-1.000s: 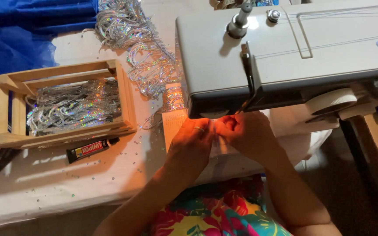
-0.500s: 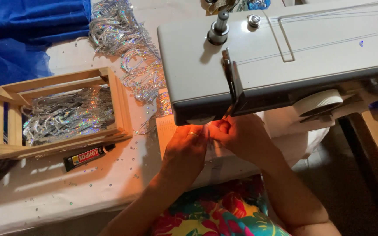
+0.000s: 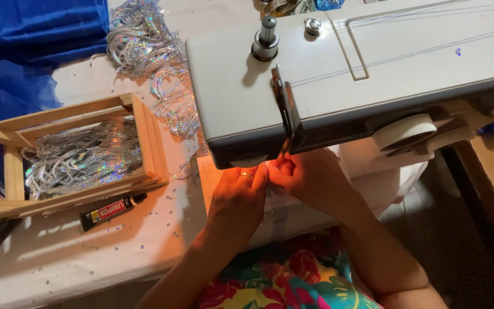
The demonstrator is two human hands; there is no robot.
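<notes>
Both hands, left (image 3: 236, 197) and right (image 3: 310, 180), meet fingertip to fingertip at frame centre under the sewing machine (image 3: 361, 68), grip unclear.

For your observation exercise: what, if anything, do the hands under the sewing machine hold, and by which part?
It cannot be told. The left hand and right hand meet fingertip to fingertip under the sewing machine, hiding whatever is pinched.

White-covered table (image 3: 58, 257), blue cloth (image 3: 24, 51) at far left, dark floor (image 3: 464, 229) right.
</notes>
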